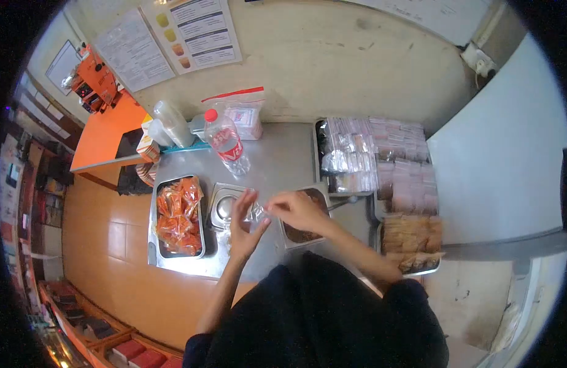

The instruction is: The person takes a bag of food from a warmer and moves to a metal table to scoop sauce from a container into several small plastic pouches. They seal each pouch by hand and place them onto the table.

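Bag [255,214] of clear plastic (seemingly), in the head view: above the steel table [274,153], between both hands. Just right of left hand [241,224], thumb and fingers wide around it; pinched narrowly at fingertips of right hand [296,210]. Neither hand clearly nearer. Long axis and pointing direction: too crumpled to tell.

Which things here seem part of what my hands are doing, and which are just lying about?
Likely in use:
- clear plastic between left hand and right hand
- tray of brown contents by right hand
- tray of orange packets

Probably lying about:
- bottle
- stacked cups
- orange machine
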A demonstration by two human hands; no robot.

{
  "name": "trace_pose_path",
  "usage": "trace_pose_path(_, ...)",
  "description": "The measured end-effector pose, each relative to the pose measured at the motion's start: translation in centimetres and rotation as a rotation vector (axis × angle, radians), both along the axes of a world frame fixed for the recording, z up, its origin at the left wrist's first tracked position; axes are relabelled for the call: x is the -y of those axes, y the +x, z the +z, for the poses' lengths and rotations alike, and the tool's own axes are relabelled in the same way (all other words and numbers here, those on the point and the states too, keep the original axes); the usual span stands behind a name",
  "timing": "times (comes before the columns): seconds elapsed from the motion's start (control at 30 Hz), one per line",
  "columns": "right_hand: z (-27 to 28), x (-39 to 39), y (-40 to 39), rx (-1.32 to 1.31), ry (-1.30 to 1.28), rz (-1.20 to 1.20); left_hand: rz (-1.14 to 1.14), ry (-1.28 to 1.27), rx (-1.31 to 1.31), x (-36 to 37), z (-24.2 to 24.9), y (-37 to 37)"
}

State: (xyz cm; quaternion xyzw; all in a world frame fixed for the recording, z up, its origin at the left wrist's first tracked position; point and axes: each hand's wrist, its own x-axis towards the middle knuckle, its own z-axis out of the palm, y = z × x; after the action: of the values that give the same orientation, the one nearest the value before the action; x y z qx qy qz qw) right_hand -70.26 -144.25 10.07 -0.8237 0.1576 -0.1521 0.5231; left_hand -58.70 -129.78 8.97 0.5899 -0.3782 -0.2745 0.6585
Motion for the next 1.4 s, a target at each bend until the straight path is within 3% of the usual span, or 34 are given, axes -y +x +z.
trace_pose_path(0.03,0.1,-0.9,-1.0,0.012,0.049,-0.024,-0.026,0.084,0.049,0.1,-1.0,0.1)
trace_pose_path(0.1,-0.5,-1.3,-2.9,0.058,0.140,-0.061,-0.035,0.088,-0.138,-0.1,-2.3,-0.2)
trace_pose_path(0.17,-1.8,-1.4,-5.6,0.150,0.346,-0.322,-0.043,0.059,-0.351,-0.5,-1.8,-1.1)
trace_pose_path(0.3,-11.5,0.5,-11.6,0.038,-0.232,-1.375,-0.050,0.045,-0.620,-2.1,-3.9,-0.7)
trace_pose_path(0.4,-12.2,0.5,-10.4,-0.053,0.390,-1.331,-0.081,0.067,-0.758,-3.2,-5.1,-0.1)
trace_pose_path(0.43,-11.9,0.7,-10.3,0.171,0.341,-0.978,-0.089,0.080,-0.803,-3.3,-5.1,-0.1)
trace_pose_path(0.53,-10.8,-1.2,-7.3,0.230,0.090,-0.879,-0.073,0.105,-0.883,-3.9,-4.8,-0.4)
trace_pose_path(0.63,-8.8,-3.0,-7.4,-0.191,-0.147,-0.698,-0.034,0.104,-0.936,-4.3,-6.2,-0.4)
trace_pose_path(0.73,-7.1,-3.4,-8.7,0.252,-0.432,-0.626,-0.008,0.126,-0.988,-4.8,-7.7,-0.2)
trace_pose_path(0.93,-7.1,-3.8,-11.8,0.129,-0.544,-0.303,-0.017,0.148,-1.074,-4.9,-9.5,-0.9)
trace_pose_path(1.03,-7.8,-5.5,-12.0,0.213,-0.441,-0.217,-0.033,0.152,-1.097,-5.1,-10.4,-1.3)
trace_pose_path(1.13,-8.0,-4.5,-11.5,0.156,-0.327,-0.458,-0.055,0.177,-1.097,-5.2,-10.3,-1.7)
trace_pose_path(1.23,-8.8,-3.3,-11.1,0.175,-0.477,-0.370,-0.077,0.168,-1.099,-5.3,-10.4,-2.1)
trace_pose_path(1.33,-7.9,-5.9,-11.5,0.259,-0.428,-0.252,-0.093,0.143,-1.095,-5.1,-11.5,-1.7)
trace_pose_path(1.4,-8.1,-5.7,-11.7,0.228,-0.392,-0.303,-0.085,0.154,-1.102,-5.4,-11.9,-1.8)
